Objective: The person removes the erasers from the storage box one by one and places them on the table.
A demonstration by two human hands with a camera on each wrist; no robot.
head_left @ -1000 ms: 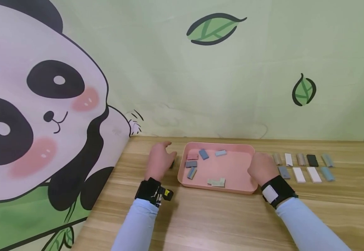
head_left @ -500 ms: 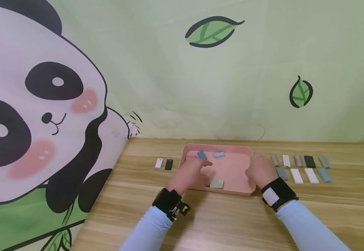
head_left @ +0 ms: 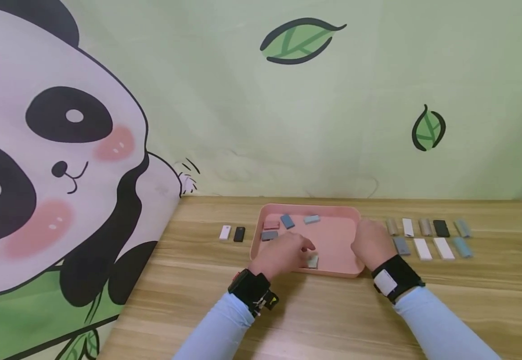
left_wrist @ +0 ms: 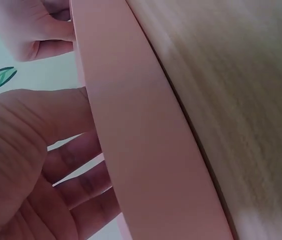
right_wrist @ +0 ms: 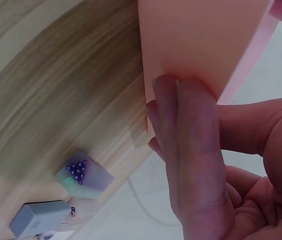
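A shallow pink tray (head_left: 335, 242) stands on the wooden table. My right hand (head_left: 372, 242) grips its right end, fingers along the outside wall and thumb at the rim in the right wrist view. My left hand (head_left: 283, 254) reaches over the front wall into the tray, beside a pale green eraser-like block (head_left: 312, 261). In the left wrist view the tray wall hides its fingertips, so I cannot tell what they hold. Further back in the tray lie a pink block (head_left: 271, 225), a grey block (head_left: 269, 235), a blue block (head_left: 287, 221) and a light blue block (head_left: 312, 219).
Left of the tray lie a white block (head_left: 225, 232) and a black block (head_left: 239, 234). Right of it, two rows hold several small blocks, among them a black one (head_left: 441, 228) and a light blue one (head_left: 462, 247). A printed cloth (head_left: 333, 125) hangs behind the table.
My left hand has left the black block beside the tray and moved right into the tray, towards the pale green block. My right hand keeps its grip on the tray's right end.
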